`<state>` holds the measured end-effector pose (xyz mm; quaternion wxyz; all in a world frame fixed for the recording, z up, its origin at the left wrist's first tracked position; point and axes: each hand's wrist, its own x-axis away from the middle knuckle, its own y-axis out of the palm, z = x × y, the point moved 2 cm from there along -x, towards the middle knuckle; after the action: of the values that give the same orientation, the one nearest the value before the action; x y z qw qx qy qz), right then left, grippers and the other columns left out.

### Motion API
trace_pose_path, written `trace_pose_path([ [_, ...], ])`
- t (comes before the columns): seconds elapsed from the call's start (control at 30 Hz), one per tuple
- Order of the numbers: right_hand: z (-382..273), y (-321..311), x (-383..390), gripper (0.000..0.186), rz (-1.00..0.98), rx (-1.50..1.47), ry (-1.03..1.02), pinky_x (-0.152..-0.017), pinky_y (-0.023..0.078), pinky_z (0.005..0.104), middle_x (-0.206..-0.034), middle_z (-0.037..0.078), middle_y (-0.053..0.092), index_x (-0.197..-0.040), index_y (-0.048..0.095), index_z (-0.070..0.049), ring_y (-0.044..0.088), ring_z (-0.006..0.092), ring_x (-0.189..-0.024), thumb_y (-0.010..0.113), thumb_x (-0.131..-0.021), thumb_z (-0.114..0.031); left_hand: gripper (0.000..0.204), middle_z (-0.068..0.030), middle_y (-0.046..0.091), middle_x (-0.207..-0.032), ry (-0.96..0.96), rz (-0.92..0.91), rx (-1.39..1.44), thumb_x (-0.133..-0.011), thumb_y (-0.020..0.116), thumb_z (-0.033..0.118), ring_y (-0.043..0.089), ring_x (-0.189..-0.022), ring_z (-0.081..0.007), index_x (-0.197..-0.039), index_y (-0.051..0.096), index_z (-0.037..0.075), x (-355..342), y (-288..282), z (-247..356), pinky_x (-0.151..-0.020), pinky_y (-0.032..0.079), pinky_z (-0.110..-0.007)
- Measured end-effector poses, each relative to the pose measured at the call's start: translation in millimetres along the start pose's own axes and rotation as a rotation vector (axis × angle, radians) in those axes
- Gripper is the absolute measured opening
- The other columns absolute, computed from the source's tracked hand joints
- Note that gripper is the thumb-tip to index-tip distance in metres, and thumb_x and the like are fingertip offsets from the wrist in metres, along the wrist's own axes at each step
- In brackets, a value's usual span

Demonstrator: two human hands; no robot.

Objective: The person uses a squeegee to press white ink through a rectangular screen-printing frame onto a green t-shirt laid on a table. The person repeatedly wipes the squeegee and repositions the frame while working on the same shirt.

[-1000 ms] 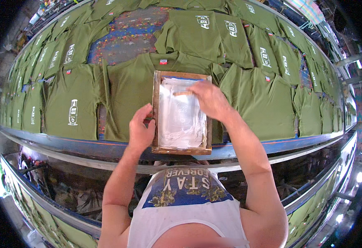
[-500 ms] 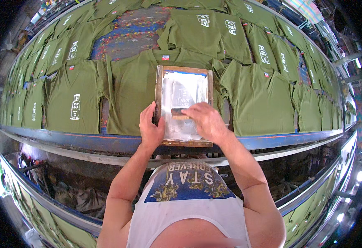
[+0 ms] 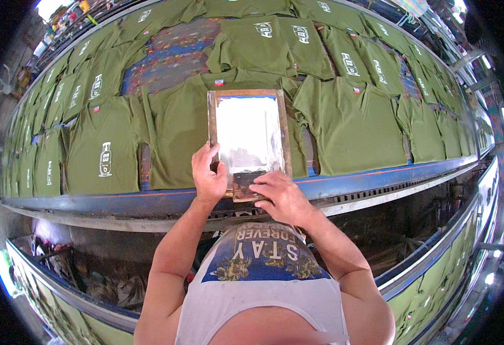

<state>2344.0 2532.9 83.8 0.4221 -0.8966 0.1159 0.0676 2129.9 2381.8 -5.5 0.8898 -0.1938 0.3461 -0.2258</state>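
Note:
A wooden screen-printing frame (image 3: 285, 138) lies on an olive green T-shirt (image 3: 174, 132), its mesh smeared with white ink (image 3: 246, 126). My left hand (image 3: 210, 178) grips the frame's left rail near its lower half, fingers and thumb curled at the wood. At the frame's near end, my right hand (image 3: 283, 197) pinches a dark squeegee (image 3: 245, 187) by its right side. The squeegee lies across the lower part of the mesh, below the white ink. Whatever is under the mesh is hidden.
Rows of olive T-shirts (image 3: 358, 129) cover the long table, several bearing white prints (image 3: 106, 159). A blue table edge (image 3: 79, 195) and a metal rail (image 3: 125, 221) run in front of me. Another table with green shirts (image 3: 436, 293) stands nearer, at lower right.
My right hand has drawn the squeegee toward me, from mid-screen to the near end. White ink now covers the printed design seen in the mesh. My left hand keeps its hold.

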Motion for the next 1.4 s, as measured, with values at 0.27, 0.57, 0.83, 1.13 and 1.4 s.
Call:
trace_pose_path([
  [0.27, 65, 3, 29, 0.057, 0.675, -0.384, 0.442, -0.118, 0.054, 0.0445, -0.143, 0.019, 0.074, -0.158, 0.063, 0.001, 0.067, 0.0337, -0.137, 0.08, -0.105, -0.012, 0.047, -0.03, 0.064, -0.155, 0.119, 0.062, 0.042, -0.092, 0.072, -0.008, 0.061, -0.141, -0.0455, -0.138, 0.076, 0.002, 12, -14, 20, -0.121, 0.047, -0.054],
  [0.57, 108, 13, 41, 0.063, 0.298, -0.647, 0.614, -0.113, 0.054, 0.0348, -0.138, 0.014, 0.077, -0.164, 0.055, 0.006, 0.067, 0.0167, -0.123, 0.078, -0.111, -0.02, 0.038, -0.0287, 0.061, -0.154, 0.096, 0.114, 0.034, -0.092, 0.072, -0.01, 0.063, -0.141, -0.0448, -0.127, 0.08, -0.001, 9, -17, 40, -0.115, 0.054, -0.05],
  [0.83, 125, -80, 101, 0.074, 0.535, -0.89, 0.469, -0.133, 0.039, 0.0411, -0.173, 0.017, 0.054, -0.175, 0.041, 0.004, 0.051, 0.0261, -0.158, 0.074, -0.113, -0.017, 0.041, -0.0258, 0.062, -0.154, -0.012, 0.134, 0.269, -0.096, 0.074, -0.011, 0.064, -0.143, -0.0384, -0.135, 0.075, 0.0, 1, 71, 129, -0.122, 0.05, -0.048],
  [1.13, 238, -228, 271, 0.059, 0.76, -0.778, 0.57, -0.132, 0.041, 0.0419, -0.166, 0.015, 0.062, -0.168, 0.053, 0.005, 0.057, 0.0255, -0.153, 0.065, -0.113, -0.013, 0.051, -0.0251, 0.061, -0.159, 0.013, -0.002, 0.356, -0.088, 0.074, -0.014, 0.06, -0.148, -0.0413, -0.136, 0.075, 0.003, 19, 290, 282, -0.125, 0.047, -0.05],
  [1.4, 323, -294, 374, 0.045, 0.903, -0.747, 0.623, -0.129, 0.044, 0.0435, -0.158, 0.014, 0.068, -0.154, 0.068, 0.004, 0.062, 0.0252, -0.146, 0.071, -0.114, -0.015, 0.043, -0.0276, 0.059, -0.161, -0.074, -0.084, 0.471, -0.088, 0.077, -0.008, 0.059, -0.147, -0.0437, -0.128, 0.08, 0.007, 41, 411, 355, -0.123, 0.047, -0.052],
])
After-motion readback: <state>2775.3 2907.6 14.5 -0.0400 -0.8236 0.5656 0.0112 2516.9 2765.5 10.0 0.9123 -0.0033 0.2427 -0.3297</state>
